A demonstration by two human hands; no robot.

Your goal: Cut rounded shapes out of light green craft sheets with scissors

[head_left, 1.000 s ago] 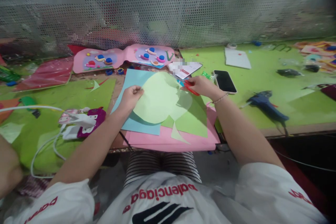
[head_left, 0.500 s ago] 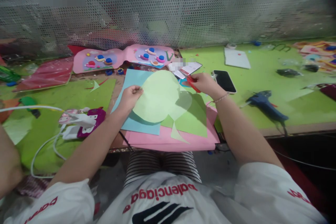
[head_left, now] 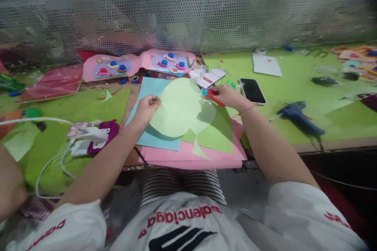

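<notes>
My left hand [head_left: 148,108] pinches the left edge of a rounded sheet of pale green paper [head_left: 176,110]. Red-handled scissors [head_left: 215,98] are gripped in my right hand [head_left: 228,96], just past the paper's right edge; their blades are hard to make out. Under the pale green paper lie a light blue sheet [head_left: 138,125], a green sheet [head_left: 219,139] and pink sheets [head_left: 165,159]. A thin pale green offcut [head_left: 200,151] rests on the pink and green sheets.
A phone [head_left: 252,91] and a blue glue gun [head_left: 301,117] lie to the right. Pink decorated pieces [head_left: 112,66] stand at the back before a perforated metal screen [head_left: 176,11]. Left are a purple power strip [head_left: 107,131] with white cables and another person's arm [head_left: 10,182].
My right hand and the scissors have dropped slightly toward me, and a green wrapper beside the phone now shows more. My left hand keeps its hold on the paper.
</notes>
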